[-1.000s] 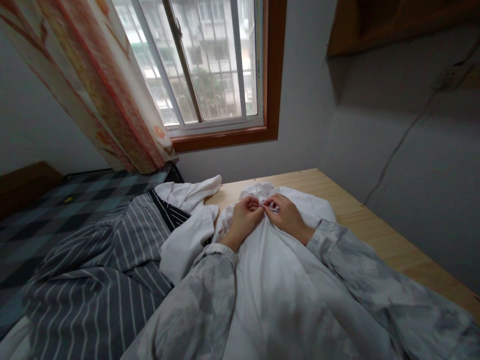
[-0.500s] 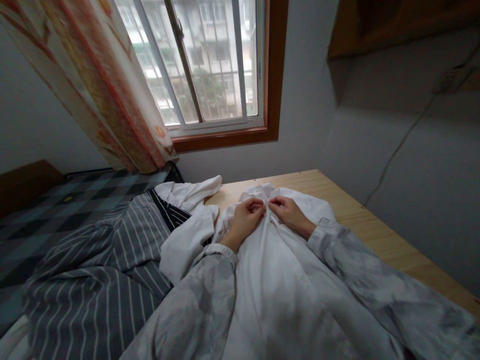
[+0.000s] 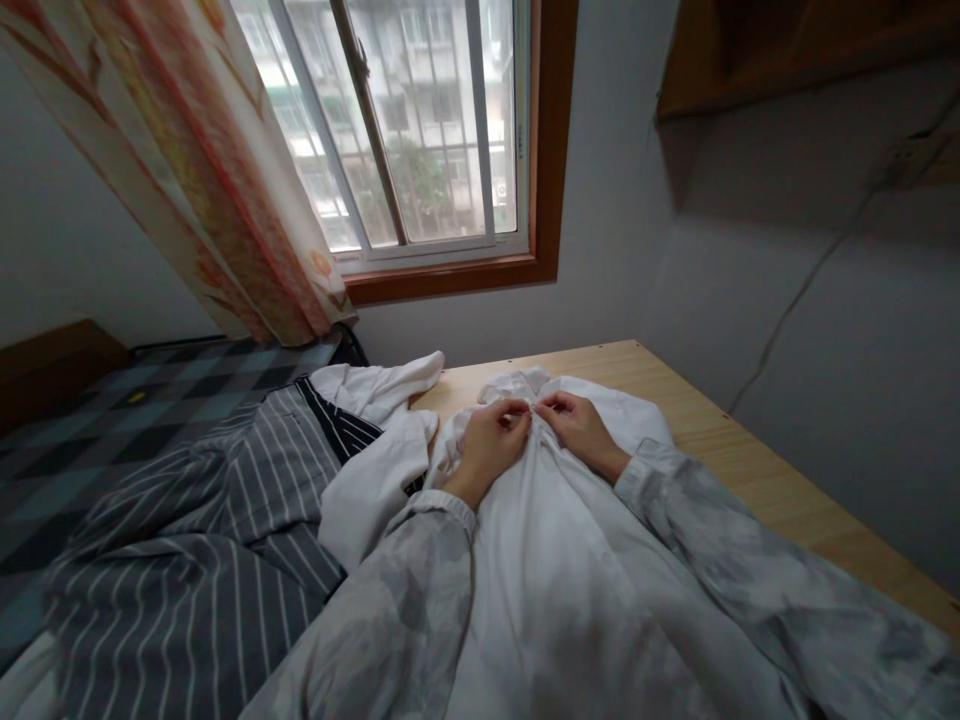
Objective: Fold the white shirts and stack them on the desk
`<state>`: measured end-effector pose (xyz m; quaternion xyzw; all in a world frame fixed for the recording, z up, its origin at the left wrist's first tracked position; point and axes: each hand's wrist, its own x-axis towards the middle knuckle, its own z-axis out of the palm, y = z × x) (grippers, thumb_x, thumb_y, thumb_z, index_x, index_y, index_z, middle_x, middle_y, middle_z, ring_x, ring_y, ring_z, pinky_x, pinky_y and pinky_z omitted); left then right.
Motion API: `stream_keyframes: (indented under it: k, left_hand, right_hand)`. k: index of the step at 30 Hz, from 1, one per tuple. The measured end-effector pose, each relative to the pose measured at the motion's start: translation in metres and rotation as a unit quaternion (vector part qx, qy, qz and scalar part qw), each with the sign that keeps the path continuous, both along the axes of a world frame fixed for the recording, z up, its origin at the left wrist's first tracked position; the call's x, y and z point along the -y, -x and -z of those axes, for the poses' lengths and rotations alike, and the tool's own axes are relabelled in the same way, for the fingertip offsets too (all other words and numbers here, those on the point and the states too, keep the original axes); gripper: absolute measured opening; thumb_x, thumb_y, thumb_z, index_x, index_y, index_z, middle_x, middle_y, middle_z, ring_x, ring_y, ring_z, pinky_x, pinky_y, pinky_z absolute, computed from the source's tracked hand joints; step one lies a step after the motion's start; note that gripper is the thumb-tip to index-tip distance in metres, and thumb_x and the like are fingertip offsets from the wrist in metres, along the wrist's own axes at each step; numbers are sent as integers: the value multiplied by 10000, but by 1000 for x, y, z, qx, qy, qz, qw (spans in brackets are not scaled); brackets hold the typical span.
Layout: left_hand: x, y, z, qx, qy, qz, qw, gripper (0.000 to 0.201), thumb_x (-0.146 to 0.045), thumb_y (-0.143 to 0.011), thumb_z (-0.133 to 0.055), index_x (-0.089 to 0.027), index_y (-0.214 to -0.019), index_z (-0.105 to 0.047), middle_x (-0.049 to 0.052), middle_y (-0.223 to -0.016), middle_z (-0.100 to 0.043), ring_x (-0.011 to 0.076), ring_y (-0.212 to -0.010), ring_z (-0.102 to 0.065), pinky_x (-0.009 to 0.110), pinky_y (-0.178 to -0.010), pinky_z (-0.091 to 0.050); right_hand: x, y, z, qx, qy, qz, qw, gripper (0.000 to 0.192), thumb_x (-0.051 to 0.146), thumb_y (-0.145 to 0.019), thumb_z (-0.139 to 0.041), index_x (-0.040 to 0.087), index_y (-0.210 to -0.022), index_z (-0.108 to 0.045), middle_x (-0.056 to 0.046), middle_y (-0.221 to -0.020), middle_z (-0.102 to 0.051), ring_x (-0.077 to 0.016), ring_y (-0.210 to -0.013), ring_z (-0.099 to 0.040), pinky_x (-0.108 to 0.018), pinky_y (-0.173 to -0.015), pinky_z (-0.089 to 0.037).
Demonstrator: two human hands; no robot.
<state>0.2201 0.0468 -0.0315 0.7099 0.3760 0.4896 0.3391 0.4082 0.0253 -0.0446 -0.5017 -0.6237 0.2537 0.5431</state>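
The white shirt (image 3: 555, 560) lies flat on the wooden table (image 3: 757, 470), its long axis running from the person toward the window (image 3: 420, 130), with the collar at the far end. The left hand (image 3: 489, 443) and the right hand (image 3: 577, 428) rest on it just below the collar, almost touching each other. Both have their fingers curled, and each pinches the shirt's front edge at the middle.

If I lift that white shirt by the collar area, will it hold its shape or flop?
Probably flop: the white shirt lies creased and draped flat on the wooden table. It looks thin and light, bunching where the left hand and right hand pinch it. Pushed, it would likely wrinkle rather than slide whole.
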Motion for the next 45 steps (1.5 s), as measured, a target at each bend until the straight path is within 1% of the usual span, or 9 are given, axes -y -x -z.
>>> stream_keyframes:
  k: [6,18,24,27,30,33,37,42,45]
  left_hand:
    - [-1,1,-2,-27,-1,36,999,159,-353,-925,-770,-210,-931,-839,71,-837,-810,203,-696,-717,299,-683,-537]
    - [-9,4,-7,99,154,171,968,319,-483,-848,-837,-174,-878,-762,50,-797,-755,181,-779,-691,308,-812,-565]
    - [-23,0,11,104,127,67,984,252,-436,-878,-761,-190,-820,-758,53,-835,-776,194,-840,-703,324,-878,-554]
    - [-27,3,8,91,106,-13,990,177,-371,-871,-756,-194,-864,-760,53,-870,-774,196,-834,-702,312,-833,-545]
    - [-26,14,-13,24,10,-80,996,148,-341,-872,-773,-201,-914,-760,89,-978,-766,216,-878,-703,318,-838,-530]
    - [-22,35,-41,-119,-79,-143,979,314,-373,-744,-910,-206,-950,-740,138,-1059,-752,295,-1012,-708,356,-904,-520]
    - [-17,70,-64,-411,23,-143,900,566,-502,-479,-1033,-210,-791,-662,135,-922,-753,401,-1017,-721,436,-914,-537]
    - [-14,101,-80,-581,85,-98,803,293,-411,-804,-829,-183,-963,-737,138,-1112,-791,363,-1062,-734,405,-877,-547]
    - [-18,109,-96,-591,60,-116,796,259,-394,-924,-700,-188,-1072,-755,124,-1192,-783,328,-1140,-716,365,-897,-530]
  right_hand:
    - [2,0,-4,54,-46,10,997,188,377,-966,-686,215,-904,-756,-50,-915,-785,-225,-853,-694,-348,-814,-515]
    - [3,-1,-11,108,-80,-5,991,147,319,-1006,-633,230,-944,-732,-38,-939,-759,-213,-876,-667,-342,-836,-515]
    - [-9,-31,-19,200,-67,-81,974,250,306,-1044,-580,228,-947,-797,-87,-1069,-775,-243,-1032,-703,-387,-996,-521]
    - [-26,-70,-14,218,-31,-11,975,203,234,-992,-602,212,-1049,-795,-126,-1199,-768,-274,-1174,-692,-434,-1111,-484]
    - [-33,-109,-5,299,44,84,949,395,240,-808,-818,172,-1192,-759,-198,-1284,-740,-344,-1225,-666,-469,-1119,-470]
    - [-24,-134,-4,348,93,87,929,360,317,-778,-839,163,-1094,-761,-202,-1204,-757,-348,-1150,-684,-414,-1007,-504]
    - [-5,-153,-16,328,166,49,929,147,304,-827,-708,190,-918,-720,-105,-967,-779,-252,-878,-702,-325,-761,-487]
    - [-13,-187,-24,230,228,39,945,299,428,-770,-809,182,-909,-708,-104,-946,-783,-250,-859,-710,-308,-717,-508]
    - [-24,-210,-31,132,263,42,955,480,511,-700,-889,182,-999,-709,-111,-940,-790,-252,-819,-722,-317,-693,-547]
